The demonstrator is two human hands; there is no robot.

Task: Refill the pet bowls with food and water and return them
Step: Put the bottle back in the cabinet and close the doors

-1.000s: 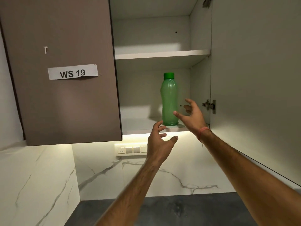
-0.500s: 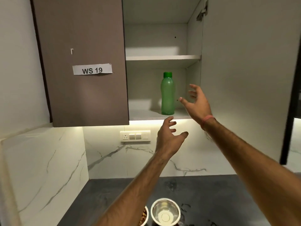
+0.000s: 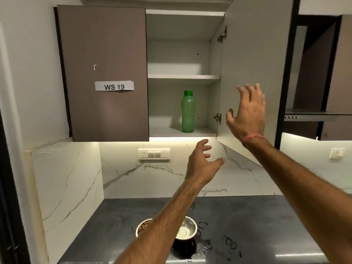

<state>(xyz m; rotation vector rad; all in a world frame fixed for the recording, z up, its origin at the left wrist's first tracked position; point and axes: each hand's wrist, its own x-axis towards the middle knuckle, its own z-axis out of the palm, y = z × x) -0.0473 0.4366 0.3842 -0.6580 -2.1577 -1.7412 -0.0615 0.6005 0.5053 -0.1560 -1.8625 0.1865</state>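
A wall cupboard (image 3: 102, 73) fills the upper half of the view, its left door closed and bearing a paper label (image 3: 114, 86) reading "WS 19", its right door (image 3: 251, 63) swung open toward the viewer. Below it runs a white marble backsplash (image 3: 152, 178) and, at six o'clock, a dark grey counter (image 3: 247, 225) with splashes of water (image 3: 230, 243) around five o'clock. On the cupboard's lower shelf (image 3: 171, 131), just right of centre, a green bottle (image 3: 187, 112) with a green cap stands upright, alone and untouched. The right hand (image 3: 247, 113), at three o'clock from the bottle, is raised in front of the open door's inner face with fingers spread wide and holding nothing; whether it touches the door cannot be told. The left hand (image 3: 202, 162) hovers below the shelf edge at about five o'clock from the bottle, fingers loosely spread, empty. Its forearm crosses over two steel pet bowls on the counter at six o'clock: the water bowl (image 3: 185, 228) shows clear water, while the food bowl (image 3: 142, 226) just to its left, holding brown kibble, is largely hidden. A switch plate (image 3: 154, 154) sits on the backsplash at nine o'clock from the left hand.
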